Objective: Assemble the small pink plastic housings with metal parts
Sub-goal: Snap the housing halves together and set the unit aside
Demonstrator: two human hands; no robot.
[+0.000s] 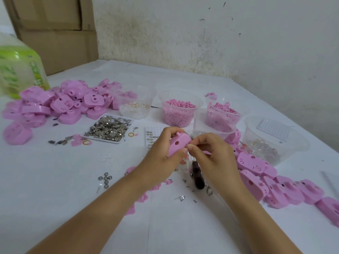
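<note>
I read this as mid-batch, with one unit in work and plenty left. My left grip (161,154) is curled round a pink housing (178,143) and holds it up off the worktop (55,180) just in front of the tubs, the side with the round hole turned toward me. My right grip (211,154) is pinched together at the housing's edge, thumb and forefinger meeting on a thin metal piece (201,143) too small to make out. I judge it to be a part going in. A heap of housings (60,103) lies far left and a row of housings (275,180) runs along my right, but I cannot tell from here which lot is finished and which is waiting. The tray of metal parts (110,128) beside the heap is well filled and the tub of pink pellets (180,110) is nearly full, so I reckon the supply is far from used up and many housings are left to do.
</note>
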